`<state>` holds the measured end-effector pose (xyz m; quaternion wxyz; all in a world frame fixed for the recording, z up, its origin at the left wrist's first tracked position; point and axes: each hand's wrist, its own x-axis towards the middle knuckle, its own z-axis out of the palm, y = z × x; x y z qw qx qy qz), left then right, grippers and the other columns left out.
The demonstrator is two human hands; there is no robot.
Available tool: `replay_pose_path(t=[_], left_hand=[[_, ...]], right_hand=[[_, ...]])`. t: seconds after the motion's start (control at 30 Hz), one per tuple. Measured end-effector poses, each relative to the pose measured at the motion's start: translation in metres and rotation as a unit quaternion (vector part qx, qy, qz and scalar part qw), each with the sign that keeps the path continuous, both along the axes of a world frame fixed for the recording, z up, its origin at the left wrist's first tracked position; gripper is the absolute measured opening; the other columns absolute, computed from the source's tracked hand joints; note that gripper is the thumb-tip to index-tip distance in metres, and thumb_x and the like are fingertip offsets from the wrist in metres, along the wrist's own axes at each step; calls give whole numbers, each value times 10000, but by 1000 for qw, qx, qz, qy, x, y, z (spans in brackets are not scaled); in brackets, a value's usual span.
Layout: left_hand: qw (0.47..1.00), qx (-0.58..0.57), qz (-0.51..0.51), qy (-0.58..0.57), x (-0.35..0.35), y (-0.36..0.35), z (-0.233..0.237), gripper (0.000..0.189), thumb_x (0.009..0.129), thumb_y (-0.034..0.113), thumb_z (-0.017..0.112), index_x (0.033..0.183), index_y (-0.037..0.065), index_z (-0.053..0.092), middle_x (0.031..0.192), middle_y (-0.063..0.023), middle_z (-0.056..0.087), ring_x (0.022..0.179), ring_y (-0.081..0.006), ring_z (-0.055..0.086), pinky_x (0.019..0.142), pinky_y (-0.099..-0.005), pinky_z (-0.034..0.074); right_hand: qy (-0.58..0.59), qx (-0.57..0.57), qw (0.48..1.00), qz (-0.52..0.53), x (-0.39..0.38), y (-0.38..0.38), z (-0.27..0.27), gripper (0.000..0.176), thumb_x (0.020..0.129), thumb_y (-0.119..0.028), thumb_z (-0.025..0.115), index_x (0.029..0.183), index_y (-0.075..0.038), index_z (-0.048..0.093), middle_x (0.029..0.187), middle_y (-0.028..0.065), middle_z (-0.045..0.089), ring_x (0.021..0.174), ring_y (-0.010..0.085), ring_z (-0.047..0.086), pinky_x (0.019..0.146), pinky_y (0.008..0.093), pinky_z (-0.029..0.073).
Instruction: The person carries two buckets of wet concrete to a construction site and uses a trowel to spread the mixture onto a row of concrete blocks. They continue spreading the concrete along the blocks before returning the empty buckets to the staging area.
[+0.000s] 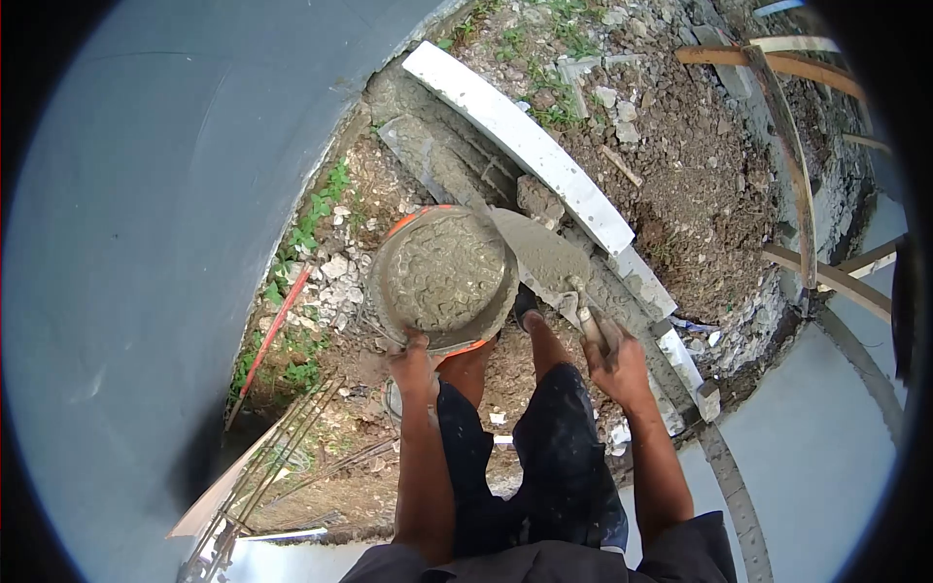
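My left hand (413, 367) grips the near rim of a round pan (389, 321) with an orange edge. Wet grey mortar (447, 272) fills much of the pan. My right hand (617, 361) is closed round the handle of a trowel (544, 253), whose broad, mortar-smeared blade points up and left, its tip at the pan's right rim. Below the blade lies a mortar-covered strip (622, 301), partly hidden by it. A long white board (525, 136) runs diagonally along the strip's far side.
A grey wall (165, 214) rises at the left. Rubble and soil (690, 185) lie beyond the board, with wooden stakes (792, 165) at the right. A red bar (267, 345) and thin rods (267, 466) lie at the lower left. My feet are beneath the pan and trowel.
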<state>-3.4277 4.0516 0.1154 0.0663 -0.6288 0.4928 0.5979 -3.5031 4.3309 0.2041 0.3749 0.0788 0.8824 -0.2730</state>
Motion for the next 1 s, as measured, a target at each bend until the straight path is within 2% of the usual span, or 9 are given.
replay_pose_path(t=[0.13, 0.27, 0.33, 0.4, 0.5, 0.67, 0.77, 0.9, 1.0], left_hand=[[999, 9, -33, 36, -27, 27, 5, 378, 728, 24, 533, 1104, 22, 494, 881, -71, 555, 713, -152, 568, 539, -296, 511], [996, -11, -37, 85, -31, 37, 2, 345, 750, -19, 484, 1091, 25, 491, 812, -35, 555, 523, -73, 467, 404, -232, 388], [997, 2, -29, 71, -35, 38, 2, 400, 744, -4, 467, 1142, 24, 498, 955, -75, 577, 729, -146, 584, 549, -273, 507], [999, 15, -10, 51, -38, 36, 5, 441, 744, -1, 469, 1184, 31, 476, 968, -80, 582, 746, -149, 590, 538, -272, 506], [999, 21, -36, 35, -42, 27, 0, 470, 744, 10, 479, 1213, 40, 455, 1001, -86, 578, 776, -160, 595, 527, -278, 506], [996, 27, 5, 82, -43, 26, -12, 479, 748, 9, 484, 1223, 52, 444, 1051, -92, 555, 845, -184, 586, 548, -314, 534], [999, 34, 25, 30, -53, 27, -2, 513, 754, -43, 453, 1258, 12, 377, 1003, -118, 539, 779, -190, 581, 603, -321, 552], [997, 45, 35, 43, -51, 27, -5, 513, 755, -42, 457, 1258, 8, 365, 1005, -123, 538, 793, -191, 585, 600, -315, 554], [998, 43, 21, 42, -48, 24, -9, 506, 759, -41, 460, 1255, 6, 368, 1005, -123, 535, 784, -183, 583, 607, -313, 557]], right_hand=[[108, 163, 925, 326, -55, -1, -21, 465, 815, -152, 508, 1273, -110, 434, 884, 155, 570, 755, 296, 614, 637, 394, 498], [18, 102, 914, 393, -74, -10, -100, 401, 823, -197, 488, 1218, -125, 495, 880, 171, 595, 676, 317, 605, 592, 394, 498], [-107, -61, 906, 406, -73, -15, -127, 313, 813, -192, 519, 1099, -77, 576, 790, 161, 609, 653, 333, 587, 595, 352, 497], [-132, -100, 934, 317, -56, -8, -148, 205, 798, -159, 603, 952, -23, 616, 742, 113, 632, 688, 273, 617, 659, 288, 499], [-219, -257, 933, -124, -39, -7, -128, 339, 763, -15, 604, 1097, 16, 553, 946, 71, 637, 885, 91, 567, 754, 242, 467], [-172, -270, 941, -112, -50, -15, -104, 433, 758, -49, 634, 1173, -3, 520, 1022, 103, 620, 888, 122, 581, 779, 263, 464], [127, -142, 980, 63, -62, -36, -101, 424, 784, -151, 588, 1188, -47, 516, 989, 185, 602, 831, 291, 621, 735, 343, 491], [192, 57, 978, 55, -70, -66, -144, 411, 796, -194, 582, 1193, -106, 527, 957, 170, 586, 739, 360, 600, 672, 410, 500], [277, 36, 958, 70, -77, -59, -121, 403, 787, -187, 591, 1182, -129, 540, 930, 149, 590, 733, 347, 602, 665, 404, 502]])
